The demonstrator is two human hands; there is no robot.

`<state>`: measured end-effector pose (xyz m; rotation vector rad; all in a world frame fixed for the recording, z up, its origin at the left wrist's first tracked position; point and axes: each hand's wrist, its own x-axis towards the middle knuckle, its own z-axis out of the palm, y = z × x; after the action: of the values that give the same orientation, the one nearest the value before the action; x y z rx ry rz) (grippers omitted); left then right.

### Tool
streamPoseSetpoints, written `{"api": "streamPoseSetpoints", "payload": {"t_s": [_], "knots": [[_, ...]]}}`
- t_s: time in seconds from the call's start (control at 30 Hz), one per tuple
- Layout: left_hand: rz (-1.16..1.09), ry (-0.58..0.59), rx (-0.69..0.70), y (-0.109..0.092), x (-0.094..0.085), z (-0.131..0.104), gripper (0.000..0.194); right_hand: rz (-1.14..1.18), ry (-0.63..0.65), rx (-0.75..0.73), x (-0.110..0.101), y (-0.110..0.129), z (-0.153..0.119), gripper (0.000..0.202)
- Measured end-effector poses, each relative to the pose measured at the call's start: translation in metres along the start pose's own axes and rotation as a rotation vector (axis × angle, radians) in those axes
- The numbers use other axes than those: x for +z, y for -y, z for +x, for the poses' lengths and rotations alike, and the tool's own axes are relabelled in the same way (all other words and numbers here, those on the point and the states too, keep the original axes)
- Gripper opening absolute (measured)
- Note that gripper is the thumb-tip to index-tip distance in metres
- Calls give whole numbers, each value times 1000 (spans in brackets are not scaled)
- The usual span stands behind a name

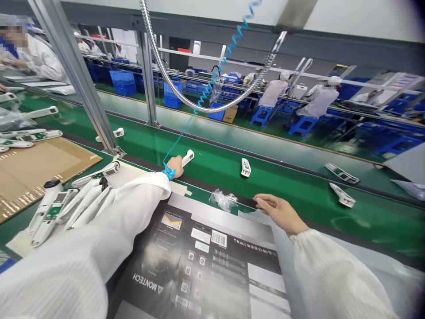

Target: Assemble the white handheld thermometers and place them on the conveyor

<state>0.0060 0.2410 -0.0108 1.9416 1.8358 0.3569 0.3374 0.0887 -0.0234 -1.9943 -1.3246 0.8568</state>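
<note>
My left hand (pixel 175 166), with a blue wrist strap (pixel 169 172) on its wrist, reaches over the green conveyor belt (pixel 219 170). Its fingers are closed round the near end of a white handheld device (pixel 188 157), whose far end sticks out past them. My right hand (pixel 282 214) is open, fingers stretched out together, over the belt's near edge and holding nothing. Crumpled clear plastic (pixel 224 200) lies between my hands. Below them is a black printed cardboard sheet (pixel 199 266). Another white device (pixel 245 168) rides the belt between my hands, farther out.
Several white device housings (pixel 49 217) are heaped at left beside brown cardboard (pixel 43 168). Two more housings (pixel 342 195) lie on the belt at right. A metal post (pixel 76 75) stands at left; a flexible metal hose (pixel 206 108) hangs ahead. Co-workers (pixel 274 91) sit beyond.
</note>
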Motion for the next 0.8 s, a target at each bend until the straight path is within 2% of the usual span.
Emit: {"api": "streamPoseSetpoints", "payload": {"t_s": [0.1,0.2,0.3,0.37,0.43,0.5,0.6,0.63,0.7,0.73,0.8], "knots": [[58,-55,-65,24,8,4,33,-108,-162,29,15,11,70,26],[99,-93,-80,49,8,-7,32,-162,-266,52,39,26,122,36],[122,-126,-57,63,5,-17,27,-174,-303,56,65,43,149,46],[118,-153,-38,64,3,-16,22,-156,-271,22,77,54,151,49],[99,-196,-33,58,2,-13,21,-111,-170,-56,79,64,138,47],[60,-236,-5,44,0,-14,27,-62,-35,-156,72,72,112,44],[-36,-205,183,14,-4,-35,36,-14,196,-366,51,79,55,46],[-82,-146,280,5,-5,-47,37,-8,270,-446,43,80,34,47],[-214,72,463,-10,-7,-76,35,-15,386,-585,30,81,-5,45],[-284,200,520,-16,-8,-91,33,-29,397,-627,25,80,-21,42],[-404,406,526,-22,-9,-121,30,-59,312,-667,19,76,-48,37]]}}
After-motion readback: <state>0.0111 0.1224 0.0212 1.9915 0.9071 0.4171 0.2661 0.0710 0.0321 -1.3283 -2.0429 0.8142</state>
